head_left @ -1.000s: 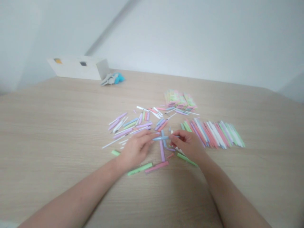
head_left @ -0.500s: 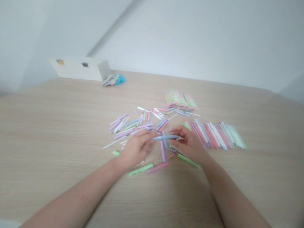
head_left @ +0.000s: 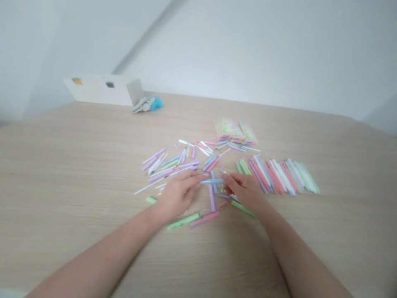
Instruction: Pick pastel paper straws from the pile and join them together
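Note:
A light blue pen [head_left: 212, 181] lies level between my two hands above the table. My left hand [head_left: 180, 192] pinches its left end. Closed around the right end, the fingers of my right hand [head_left: 245, 190] hide the tip. Under the pen are a blue barrel [head_left: 215, 188] and a purple barrel [head_left: 212, 200] on the tabletop. Nearer to me lie a green piece [head_left: 183, 221] and a pink piece [head_left: 204, 219]. Another green piece [head_left: 242, 209] sits below my right hand.
Assembled-looking pens [head_left: 279, 176] lie in a row at right. Loose barrels and white refills [head_left: 156, 163] spread out behind my left hand. Stacked colourful packets [head_left: 234, 130] stand farther back. A white box [head_left: 102, 93] and a grey-blue crumpled item [head_left: 147, 104] are by the wall.
My right hand has closed in on the pen's right end, which showed before and is now covered by its fingers. The left hand keeps its grip in nearly the same place.

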{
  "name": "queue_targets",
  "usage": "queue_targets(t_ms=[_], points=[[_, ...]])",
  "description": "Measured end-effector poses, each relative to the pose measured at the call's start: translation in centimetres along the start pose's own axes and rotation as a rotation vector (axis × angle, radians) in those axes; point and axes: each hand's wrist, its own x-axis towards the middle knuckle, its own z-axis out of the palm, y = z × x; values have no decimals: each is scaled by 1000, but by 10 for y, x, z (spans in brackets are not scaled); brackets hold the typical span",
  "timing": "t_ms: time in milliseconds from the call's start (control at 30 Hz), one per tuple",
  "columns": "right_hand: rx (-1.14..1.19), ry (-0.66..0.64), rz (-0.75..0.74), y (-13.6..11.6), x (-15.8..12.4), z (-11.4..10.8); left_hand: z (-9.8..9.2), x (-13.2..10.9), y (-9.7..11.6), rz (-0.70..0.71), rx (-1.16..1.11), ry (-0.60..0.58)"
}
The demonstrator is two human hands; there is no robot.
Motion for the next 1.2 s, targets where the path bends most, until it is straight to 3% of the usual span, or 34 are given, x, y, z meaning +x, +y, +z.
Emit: queue_targets(t_ms=[267, 400, 633, 1067, 1200], points=[[188, -3, -123, 7, 1, -1, -1, 1, -1, -7, -18, 20], [64, 40, -58, 5, 1, -1, 1, 0, -2, -12, -2, 16], [-28, -19, -36, 0, 0, -2, 1, -1, 0, 41, 34, 28], [89, 16, -68, 1, -1, 2, 0, 1, -2, -1, 15, 18], [93, 9, 3, -3, -1, 5, 0, 0, -4, 19, 24, 21]])
